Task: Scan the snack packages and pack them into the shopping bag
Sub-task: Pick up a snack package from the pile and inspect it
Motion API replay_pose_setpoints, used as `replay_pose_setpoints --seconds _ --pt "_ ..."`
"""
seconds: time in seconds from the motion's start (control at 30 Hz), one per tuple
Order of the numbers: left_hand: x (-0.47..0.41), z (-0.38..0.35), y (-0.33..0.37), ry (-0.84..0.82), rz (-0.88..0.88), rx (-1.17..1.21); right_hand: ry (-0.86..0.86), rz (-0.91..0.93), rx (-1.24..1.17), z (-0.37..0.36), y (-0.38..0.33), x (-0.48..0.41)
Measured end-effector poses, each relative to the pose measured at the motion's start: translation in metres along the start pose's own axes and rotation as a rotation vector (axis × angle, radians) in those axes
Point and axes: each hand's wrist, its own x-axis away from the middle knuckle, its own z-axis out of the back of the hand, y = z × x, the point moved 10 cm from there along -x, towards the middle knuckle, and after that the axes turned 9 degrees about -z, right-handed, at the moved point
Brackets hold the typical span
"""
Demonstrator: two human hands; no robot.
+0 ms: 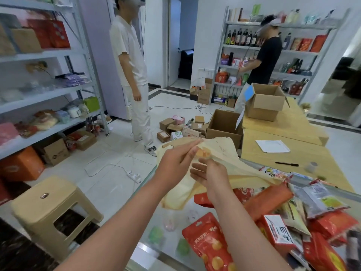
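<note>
1. Glass counter [175, 249] across the lower middle of the frame, its left edge dropping to tiled floor; beige stool [48, 208] at lower left just beside that edge. Open floor in the middle of the frame, crossed by a white power strip [134, 176] and cable.
2. Wooden table [304, 159] at middle right, abutting the counter's far edge.
3. Two open cardboard boxes: one [224, 128] on the floor, one [263, 102] on the table. One sheet of paper [272, 146], one black pen [287, 163].
4. Snack packages [293, 218] heaped at lower right (too overlapped to count); one red pouch [210, 243] lying apart at bottom centre.
5. Yellow shopping bag [220, 153] held up above the counter, centre frame.
6. Left hand [175, 159] pinching the bag's upper edge between thumb and fingers.
7. Right hand [211, 175] curled narrow around bag material just below.
</note>
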Motion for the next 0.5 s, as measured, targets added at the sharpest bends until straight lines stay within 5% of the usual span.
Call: replay_pose_setpoints --seconds 0.2,0.5 --pt "0.004 0.004 0.007 0.018 0.023 -0.041 0.065 0.128 -0.129 0.053 -0.026 0.029" --pt "0.025 -0.008 0.001 -0.053 0.135 -0.283 -0.077 0.22 -0.445 0.102 -0.049 0.049"
